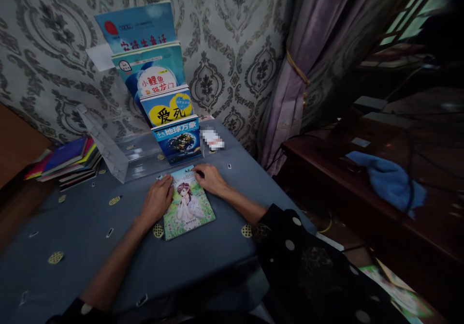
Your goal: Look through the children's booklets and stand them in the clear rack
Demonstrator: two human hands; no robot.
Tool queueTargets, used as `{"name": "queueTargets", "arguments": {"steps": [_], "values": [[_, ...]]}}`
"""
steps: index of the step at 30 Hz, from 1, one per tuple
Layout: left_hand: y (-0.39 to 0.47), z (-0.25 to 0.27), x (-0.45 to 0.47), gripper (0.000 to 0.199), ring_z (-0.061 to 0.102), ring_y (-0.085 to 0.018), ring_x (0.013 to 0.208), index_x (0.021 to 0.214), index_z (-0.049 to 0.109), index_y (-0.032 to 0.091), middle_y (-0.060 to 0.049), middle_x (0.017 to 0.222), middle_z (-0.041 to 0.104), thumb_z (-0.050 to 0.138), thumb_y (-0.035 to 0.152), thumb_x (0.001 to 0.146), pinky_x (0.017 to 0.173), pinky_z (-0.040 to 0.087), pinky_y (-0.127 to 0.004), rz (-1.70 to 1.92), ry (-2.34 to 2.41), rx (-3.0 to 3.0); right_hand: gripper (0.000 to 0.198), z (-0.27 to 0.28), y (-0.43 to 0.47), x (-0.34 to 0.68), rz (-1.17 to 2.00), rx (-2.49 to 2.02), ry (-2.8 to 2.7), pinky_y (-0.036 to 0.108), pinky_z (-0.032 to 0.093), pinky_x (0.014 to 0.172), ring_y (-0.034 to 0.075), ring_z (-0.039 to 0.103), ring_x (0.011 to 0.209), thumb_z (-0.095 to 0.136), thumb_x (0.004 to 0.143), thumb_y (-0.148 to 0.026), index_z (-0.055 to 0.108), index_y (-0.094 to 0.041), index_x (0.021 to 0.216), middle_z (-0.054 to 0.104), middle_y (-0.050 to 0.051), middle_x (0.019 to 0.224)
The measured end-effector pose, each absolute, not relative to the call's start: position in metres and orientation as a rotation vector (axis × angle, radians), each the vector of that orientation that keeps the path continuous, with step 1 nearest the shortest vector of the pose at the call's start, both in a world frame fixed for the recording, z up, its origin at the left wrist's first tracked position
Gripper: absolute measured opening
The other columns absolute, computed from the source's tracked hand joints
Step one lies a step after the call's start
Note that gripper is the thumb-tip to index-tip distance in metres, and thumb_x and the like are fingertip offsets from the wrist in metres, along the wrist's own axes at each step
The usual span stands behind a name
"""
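Observation:
A small paperback book point(188, 203) with a cartoon figure in a green field on its cover lies face up on the table. My left hand point(158, 199) rests flat along its upper left edge, fingertips touching the cover. At the top right corner, my right hand point(210, 178) has its fingers bent and pinched on the book's edge. Just beyond stands a clear stepped rack point(121, 162). It holds a blue book with a globe point(179, 140), a blue and yellow book point(166, 109), a teal book point(152, 70) and a taller blue book point(139, 24) in rising rows.
A pile of colourful books point(68, 159) lies left of the rack. The table point(83, 222) has a grey-blue patterned cloth. Behind is a patterned wall point(235, 48), with a tied purple curtain point(290, 92). To the right, a blue cloth point(389, 179) hangs over dark red furniture point(326, 179).

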State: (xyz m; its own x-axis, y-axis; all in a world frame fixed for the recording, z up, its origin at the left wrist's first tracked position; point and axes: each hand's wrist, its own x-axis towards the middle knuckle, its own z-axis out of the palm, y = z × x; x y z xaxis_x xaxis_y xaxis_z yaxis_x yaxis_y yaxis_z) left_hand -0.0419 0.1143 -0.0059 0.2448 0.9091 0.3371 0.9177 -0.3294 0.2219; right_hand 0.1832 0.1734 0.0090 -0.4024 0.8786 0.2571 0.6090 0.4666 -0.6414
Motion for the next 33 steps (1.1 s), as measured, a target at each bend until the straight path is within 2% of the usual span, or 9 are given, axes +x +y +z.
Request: {"name": "queueTargets", "arguments": {"steps": [5,12,20,26,33], "values": [[0.116,-0.006,-0.037,0.043,0.054,-0.031,0.133,0.128,0.063,0.011,-0.017,0.138,0.061,0.038,0.032,0.098,0.115,0.037,-0.051,-0.598,-1.774,-2.474,0.039,0.01,0.172,0.184,0.631,-1.241,-2.097,0.033,0.048,0.096,0.023,0.067,0.104,0.052,0.09,-0.013,0.067,-0.017,0.125,0.075,0.009,0.111],[0.121,-0.005,-0.027,0.043,0.053,-0.03,0.134,0.131,0.06,0.014,-0.016,0.141,0.059,0.04,0.035,0.1,0.116,0.036,-0.051,-0.595,-1.741,-2.526,0.043,0.011,0.174,0.185,0.686,-1.271,-2.038,0.035,0.045,0.102,0.024,0.064,0.112,0.047,0.095,-0.016,0.057,-0.013,0.137,0.072,0.013,0.118],[0.131,-0.004,-0.011,0.043,0.053,-0.027,0.134,0.135,0.058,0.016,-0.013,0.144,0.058,0.039,0.037,0.102,0.113,0.042,-0.046,-0.542,-1.596,-2.585,0.039,0.007,0.179,0.186,0.691,-1.269,-2.018,0.034,0.046,0.101,0.022,0.066,0.111,0.045,0.097,-0.02,0.058,-0.015,0.133,0.07,0.012,0.125],[0.146,-0.004,-0.001,0.046,0.049,-0.026,0.138,0.139,0.054,0.011,-0.016,0.147,0.055,0.037,0.034,0.103,0.116,0.039,-0.045,-0.462,-1.464,-2.7,0.038,0.003,0.181,0.186,0.687,-1.252,-1.993,0.035,0.047,0.1,0.022,0.067,0.108,0.046,0.097,-0.019,0.059,-0.015,0.132,0.072,0.011,0.122],[0.157,-0.005,0.002,0.046,0.044,-0.025,0.142,0.143,0.051,0.013,-0.014,0.15,0.052,0.033,0.031,0.104,0.117,0.037,-0.047,-0.471,-1.448,-2.757,0.036,0.004,0.183,0.188,0.696,-1.252,-2.006,0.034,0.047,0.101,0.022,0.067,0.111,0.046,0.098,-0.02,0.062,-0.015,0.129,0.072,0.012,0.122]]}}
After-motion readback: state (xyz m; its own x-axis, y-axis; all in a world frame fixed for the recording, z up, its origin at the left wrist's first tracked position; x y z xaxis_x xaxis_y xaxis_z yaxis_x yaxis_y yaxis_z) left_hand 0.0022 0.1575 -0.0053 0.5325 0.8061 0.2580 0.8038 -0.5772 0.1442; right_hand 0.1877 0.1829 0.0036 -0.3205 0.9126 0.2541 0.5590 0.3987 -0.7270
